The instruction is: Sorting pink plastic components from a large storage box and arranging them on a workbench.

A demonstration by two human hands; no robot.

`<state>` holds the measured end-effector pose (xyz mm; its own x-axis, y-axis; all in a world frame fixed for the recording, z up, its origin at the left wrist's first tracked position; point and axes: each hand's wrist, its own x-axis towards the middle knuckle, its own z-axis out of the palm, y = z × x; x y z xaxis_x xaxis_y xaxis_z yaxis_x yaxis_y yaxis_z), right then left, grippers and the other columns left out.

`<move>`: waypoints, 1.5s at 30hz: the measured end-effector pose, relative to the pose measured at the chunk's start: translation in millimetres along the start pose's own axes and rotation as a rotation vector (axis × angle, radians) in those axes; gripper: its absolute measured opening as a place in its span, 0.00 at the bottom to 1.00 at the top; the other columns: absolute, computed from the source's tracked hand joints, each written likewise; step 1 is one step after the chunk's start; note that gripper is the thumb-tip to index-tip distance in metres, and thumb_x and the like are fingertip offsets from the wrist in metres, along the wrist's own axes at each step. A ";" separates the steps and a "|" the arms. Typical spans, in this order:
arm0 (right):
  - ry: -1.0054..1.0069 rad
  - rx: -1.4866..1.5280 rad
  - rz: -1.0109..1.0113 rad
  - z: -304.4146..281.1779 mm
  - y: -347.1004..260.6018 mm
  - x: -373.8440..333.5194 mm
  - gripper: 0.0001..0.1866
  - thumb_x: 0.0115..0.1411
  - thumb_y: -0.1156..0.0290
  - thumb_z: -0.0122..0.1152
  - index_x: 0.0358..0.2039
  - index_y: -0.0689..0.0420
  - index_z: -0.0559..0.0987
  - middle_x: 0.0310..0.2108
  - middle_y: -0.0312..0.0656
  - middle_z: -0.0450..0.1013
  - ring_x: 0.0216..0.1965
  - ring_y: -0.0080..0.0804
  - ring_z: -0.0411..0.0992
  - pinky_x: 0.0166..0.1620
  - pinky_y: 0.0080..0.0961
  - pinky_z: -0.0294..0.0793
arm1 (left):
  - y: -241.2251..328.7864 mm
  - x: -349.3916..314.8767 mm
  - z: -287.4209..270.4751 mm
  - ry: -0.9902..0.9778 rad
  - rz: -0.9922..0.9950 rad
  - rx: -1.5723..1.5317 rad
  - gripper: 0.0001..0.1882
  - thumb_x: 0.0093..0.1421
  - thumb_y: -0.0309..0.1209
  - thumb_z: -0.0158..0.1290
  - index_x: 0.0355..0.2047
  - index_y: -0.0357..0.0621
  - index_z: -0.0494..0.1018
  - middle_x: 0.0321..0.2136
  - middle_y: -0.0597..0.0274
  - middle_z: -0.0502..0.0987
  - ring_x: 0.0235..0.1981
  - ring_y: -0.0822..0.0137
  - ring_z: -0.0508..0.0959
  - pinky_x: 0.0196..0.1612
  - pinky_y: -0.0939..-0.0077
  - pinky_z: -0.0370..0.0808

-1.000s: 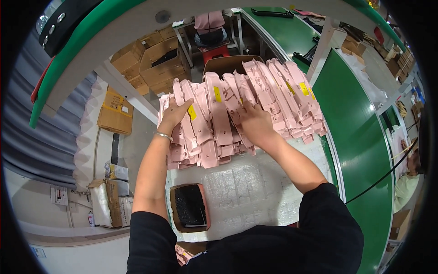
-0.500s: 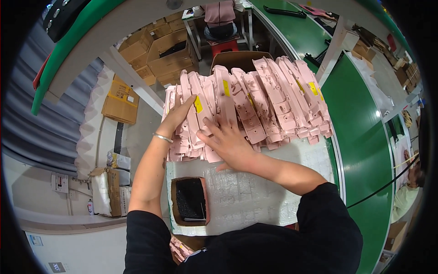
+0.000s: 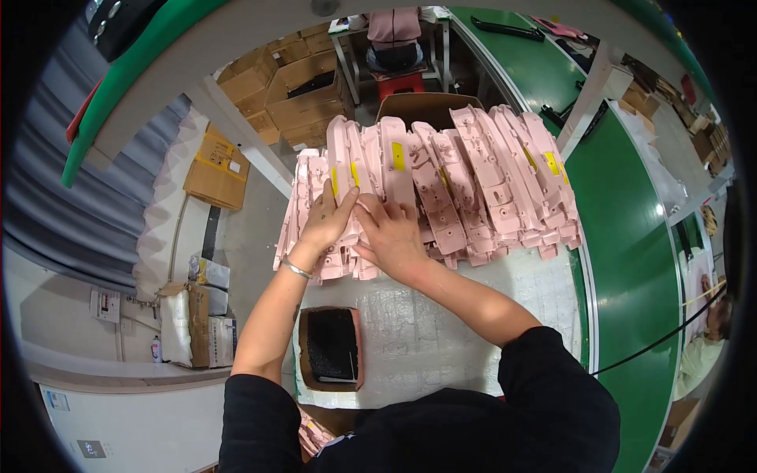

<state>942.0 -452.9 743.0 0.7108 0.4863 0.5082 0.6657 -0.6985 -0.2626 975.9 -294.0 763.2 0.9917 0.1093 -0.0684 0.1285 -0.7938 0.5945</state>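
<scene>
A row of pink moulded parts (image 3: 482, 177), long and narrow and packed side by side, fills the far part of the table (image 3: 453, 323), its ends lying near the far left and far right corners. The person's two hands work close together at the left half of this row. The left hand (image 3: 325, 223), with a silvery bracelet (image 3: 296, 270) at its wrist, lies with its fingers pointing toward the far edge and touching the parts. Just beside it, the right hand (image 3: 394, 240) rests palm down with its fingers spread over the near portion of the parts. With the fingertips partly hidden among the parts, one cannot tell whether either hand's grip is closed around one. Several parts bear yellow patches (image 3: 398, 156), the middle one standing just beyond the right hand. Near the table's left edge, toward the near left corner, a small open box (image 3: 306, 347) holds a black mass (image 3: 333, 343). Past the far edge stands an open brown carton (image 3: 430, 102), and a seated person (image 3: 394, 30) shows farther off.
</scene>
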 end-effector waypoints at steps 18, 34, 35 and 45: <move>-0.207 0.240 0.040 27.7 22.6 76.9 0.35 0.45 0.49 0.60 0.52 0.51 0.68 0.56 0.59 0.52 0.56 0.66 0.50 0.56 0.46 0.54 | -97.7 -86.3 19.3 0.378 0.437 0.414 0.41 0.36 0.20 0.58 0.54 0.63 0.62 0.59 0.51 0.50 0.54 0.49 0.61 0.53 0.62 0.65; -0.214 0.086 0.256 46.5 -2.4 79.6 0.37 0.47 0.55 0.55 0.58 0.52 0.57 0.59 0.60 0.46 0.59 0.64 0.46 0.59 0.50 0.46 | -69.9 -54.1 1.1 0.137 0.367 0.366 0.44 0.34 0.23 0.59 0.56 0.47 0.56 0.56 0.45 0.52 0.58 0.47 0.53 0.55 0.55 0.60; -0.201 0.073 0.286 47.9 -3.9 82.5 0.37 0.47 0.56 0.54 0.58 0.51 0.57 0.60 0.59 0.45 0.59 0.64 0.45 0.59 0.50 0.46 | -70.9 -51.3 1.1 0.130 0.380 0.350 0.44 0.35 0.22 0.58 0.56 0.47 0.56 0.57 0.46 0.51 0.58 0.48 0.53 0.54 0.55 0.60; -0.010 -0.093 -0.013 32.5 -19.2 65.0 0.34 0.46 0.57 0.59 0.54 0.52 0.63 0.57 0.52 0.54 0.59 0.55 0.48 0.60 0.43 0.47 | -80.6 -79.8 -25.4 0.415 0.346 0.203 0.35 0.44 0.28 0.57 0.54 0.50 0.60 0.55 0.49 0.57 0.55 0.48 0.60 0.54 0.58 0.62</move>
<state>982.8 -390.8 754.5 0.7048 0.5008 0.5025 0.6513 -0.7376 -0.1784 886.2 -223.6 741.0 0.8942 0.0161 0.4473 -0.1623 -0.9196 0.3576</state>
